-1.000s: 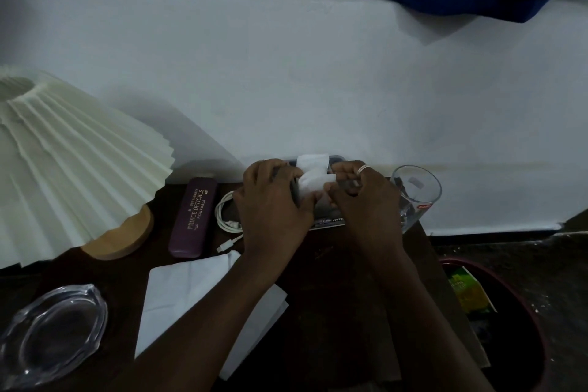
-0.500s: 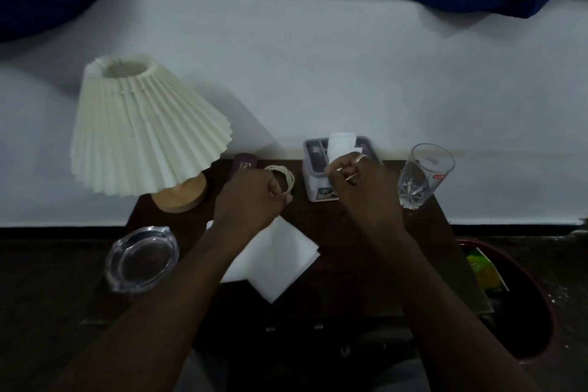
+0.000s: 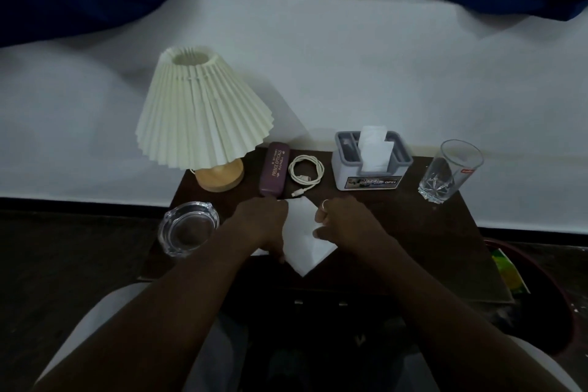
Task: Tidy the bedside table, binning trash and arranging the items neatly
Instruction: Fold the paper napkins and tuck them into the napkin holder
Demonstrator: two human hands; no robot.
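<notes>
The table (image 3: 429, 232), dark wood, fills the middle of the head view, and the only view there is shows both hands now low in the centre, on the white napkin (image 3: 305, 245) lying at the table's front edge. Half a second ago the left hand was up by the cable and the right hand was at the tissue box; a second ago both were on that box. So the box work looks finished: the tissue box (image 3: 370, 165) stands square at centre right with one sheet poking up, and the cable (image 3: 305, 170) lies coiled just left of it, beside the glasses case (image 3: 273, 170). The left hand (image 3: 261, 226) rests knuckles-up on the napkin's left side, fingers curled down at its edge; whether it pinches the paper I cannot tell. The right hand (image 3: 343, 226) sits on the right side, fingers loosely bent and apart, touching the sheet but not visibly gripping it. The lamp (image 3: 203, 118) stands at upper left, the ashtray (image 3: 188, 227) at lower left near the left forearm, the glass (image 3: 448, 169) at the right. The bin (image 3: 541, 321), at the lower right edge, already holds a yellow-green wrapper. My reading is that the napkin is next, to be folded or binned.
</notes>
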